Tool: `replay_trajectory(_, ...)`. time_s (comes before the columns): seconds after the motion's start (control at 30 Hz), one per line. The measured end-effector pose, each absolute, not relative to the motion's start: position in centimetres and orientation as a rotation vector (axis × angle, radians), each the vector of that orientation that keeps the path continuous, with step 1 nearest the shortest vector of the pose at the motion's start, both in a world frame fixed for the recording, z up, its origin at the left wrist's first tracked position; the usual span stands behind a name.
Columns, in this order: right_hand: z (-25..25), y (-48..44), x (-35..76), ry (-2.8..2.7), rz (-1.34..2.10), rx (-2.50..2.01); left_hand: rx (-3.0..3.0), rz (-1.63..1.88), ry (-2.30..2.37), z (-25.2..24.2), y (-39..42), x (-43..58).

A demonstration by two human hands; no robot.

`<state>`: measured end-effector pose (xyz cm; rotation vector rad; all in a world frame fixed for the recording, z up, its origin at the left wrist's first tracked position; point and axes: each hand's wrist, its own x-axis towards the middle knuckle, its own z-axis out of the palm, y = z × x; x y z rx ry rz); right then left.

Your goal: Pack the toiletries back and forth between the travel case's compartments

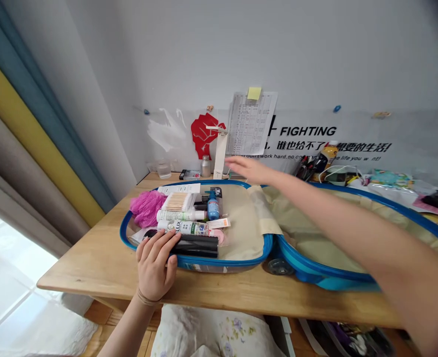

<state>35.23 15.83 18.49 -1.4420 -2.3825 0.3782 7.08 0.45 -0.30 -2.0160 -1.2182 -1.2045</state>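
Observation:
An open blue suitcase (262, 252) with a beige lining lies across the wooden table. My left hand (156, 263) rests over its front rim, fingers laid on a glossy black case (198, 245). Behind that case sit a LUX bottle (185, 227), a white-and-green tube (176, 215), a box of cotton swabs (178, 201), a pink bath puff (147, 207) and a blue pump bottle (213, 207). My right hand (254, 169) stretches over the suitcase's far rim, fingers extended close to a slim white upright stand (220, 154). I cannot tell whether they touch it.
Along the wall stand a small silver-capped jar (205, 166) and a clear cup (163, 170). Pens (305, 168), an orange-labelled bottle (328, 154) and bags (392, 178) crowd the back right. Printed sheets (251, 124) hang on the wall. Curtains (36, 119) hang at the left.

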Motion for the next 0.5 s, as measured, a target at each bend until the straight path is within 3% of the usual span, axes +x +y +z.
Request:
replay_trajectory(0.13, 18.1, 13.7, 47.5, -2.198, 0.275, -1.951, -2.009, -1.194, -1.205, -0.4, 0.5, 7.0)
replay_trajectory(0.27, 14.3, 9.8, 56.7, -2.078, 0.369, -2.43, -2.011, -1.185, -1.184, -0.5, 0.6, 6.9)
replay_trajectory(0.5, 9.5, 6.5, 62.5, -2.177, 0.551, -2.615, -2.0, -1.195, -1.186, -0.6, 0.7, 6.8)
